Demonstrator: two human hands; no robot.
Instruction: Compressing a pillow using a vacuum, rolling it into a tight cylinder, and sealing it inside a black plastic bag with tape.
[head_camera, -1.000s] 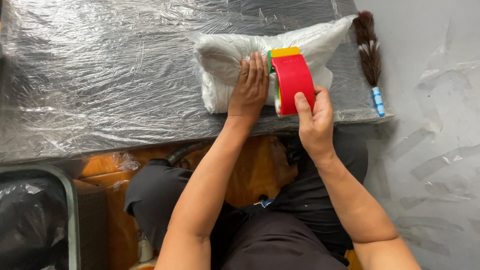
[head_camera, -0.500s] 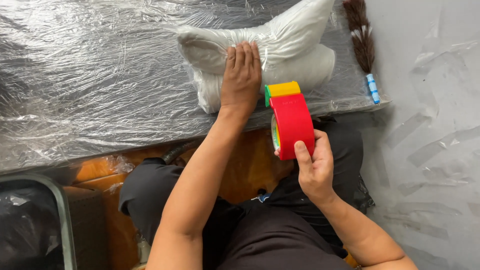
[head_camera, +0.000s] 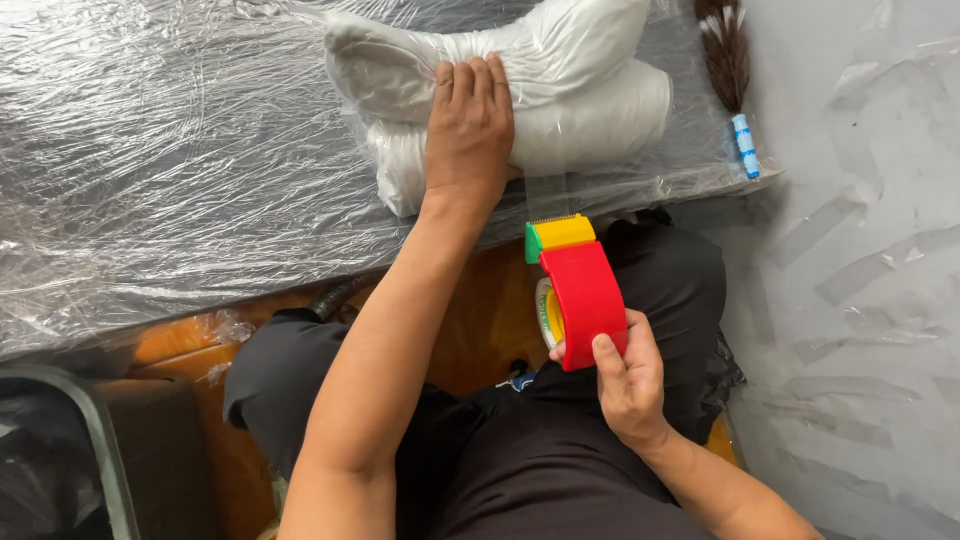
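- Two bare hands are at work over a table covered in crinkled clear plastic film (head_camera: 180, 170), seen from the head camera looking down.
- The left hand (head_camera: 470, 125) lies flat, fingers extended and together, pressing down on a white, lumpy bundle wrapped in clear plastic (head_camera: 560, 100); it grips nothing, only rests palm-down on the bundle's front half.
- The bundle sits on the film-covered table, close to the table's near edge and toward its right end.
- The right hand (head_camera: 625, 385) is closed around the handle of a red plastic tape dispenser with a yellow and green cutter head (head_camera: 575, 290); the thumb lies over the red body.
- The dispenser is off the table, just below the table's near edge and in front of the bundle, above the person's lap in dark trousers (head_camera: 560, 470).
- A strip of clear tape (head_camera: 548, 195) seems to run from the dispenser's cutter head up to the bundle, though it is faint against the film.
- A dark bristle brush with a blue and white handle (head_camera: 730, 70) lies at the table's right end, just beside the bundle and not touching either hand.
- An orange-brown surface (head_camera: 480, 320) shows beneath the table's near edge.
- A dark bin with a pale rim (head_camera: 70, 460) stands well left of the lap, below the table's near edge.
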